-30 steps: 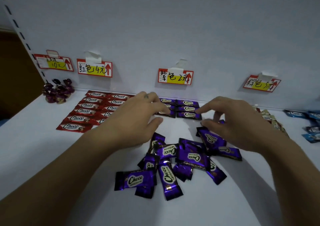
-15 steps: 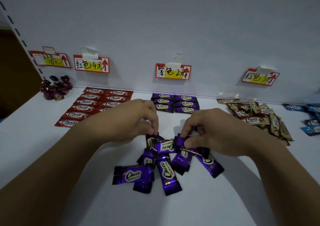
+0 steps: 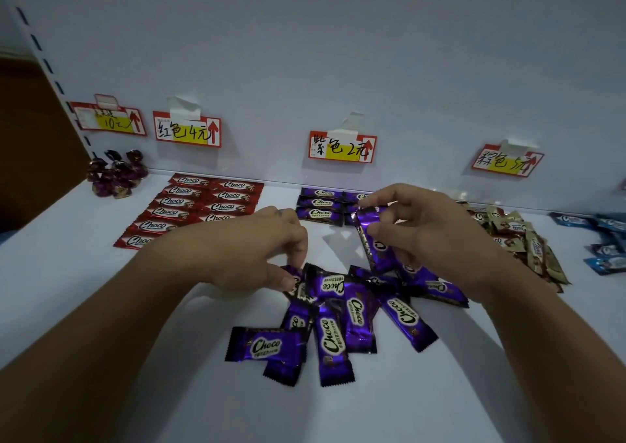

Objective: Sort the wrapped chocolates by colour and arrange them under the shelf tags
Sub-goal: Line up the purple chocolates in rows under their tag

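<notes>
On shelf (image 3: pixel 67 290), 4 tags (image 3: pixel 342 146); R hand (image 3: pixel 440 239) pinches 1 purple choc (image 3: pixel 371 220)

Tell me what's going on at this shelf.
A person is sorting chocolates. The right hand holds a purple bar up by the loose purple pile; the left hand pinches a second bar at the pile's edge. Red rows lie under the red tag, a few purple rows under the purple tag.

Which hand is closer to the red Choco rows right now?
Left. The left hand is just right of the red Choco rows, fingertips at the loose purple pile. The right hand is farther right, holding a purple bar near the purple rows.
</notes>
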Demonstrator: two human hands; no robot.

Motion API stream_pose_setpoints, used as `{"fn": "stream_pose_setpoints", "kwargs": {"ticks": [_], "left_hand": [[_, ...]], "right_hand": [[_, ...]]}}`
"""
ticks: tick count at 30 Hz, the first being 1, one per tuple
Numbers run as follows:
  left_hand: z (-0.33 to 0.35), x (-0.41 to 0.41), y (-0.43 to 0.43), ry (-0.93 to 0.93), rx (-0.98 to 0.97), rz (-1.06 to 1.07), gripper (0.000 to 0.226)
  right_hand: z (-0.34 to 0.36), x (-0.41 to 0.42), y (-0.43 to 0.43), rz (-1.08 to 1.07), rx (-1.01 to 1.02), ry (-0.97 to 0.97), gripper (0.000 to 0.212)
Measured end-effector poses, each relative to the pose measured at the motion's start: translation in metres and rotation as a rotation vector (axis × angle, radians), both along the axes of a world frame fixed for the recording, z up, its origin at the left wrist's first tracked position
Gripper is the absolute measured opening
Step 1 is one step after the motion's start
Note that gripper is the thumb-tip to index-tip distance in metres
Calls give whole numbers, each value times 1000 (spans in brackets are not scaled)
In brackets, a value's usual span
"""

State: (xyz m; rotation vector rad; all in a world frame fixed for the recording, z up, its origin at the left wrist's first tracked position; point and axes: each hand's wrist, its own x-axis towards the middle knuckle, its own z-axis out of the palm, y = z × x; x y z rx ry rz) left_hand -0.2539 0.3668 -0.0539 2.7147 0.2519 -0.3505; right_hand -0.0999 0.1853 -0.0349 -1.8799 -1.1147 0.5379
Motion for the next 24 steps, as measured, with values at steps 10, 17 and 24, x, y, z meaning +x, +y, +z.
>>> {"fn": "stream_pose_setpoints", "kwargs": {"ticks": [10,17,24], "left_hand": [[1,1,8,-230,-221,291,14],[-1,4,7,-383,-221,359,12],[-5,6,7,-411,-186,402,23]], "right_hand": [[-2,1,2,-67,111,45,6],[1,-2,2,-49,107,196,17],[-2,2,1,-18,-6,39,11]]}}
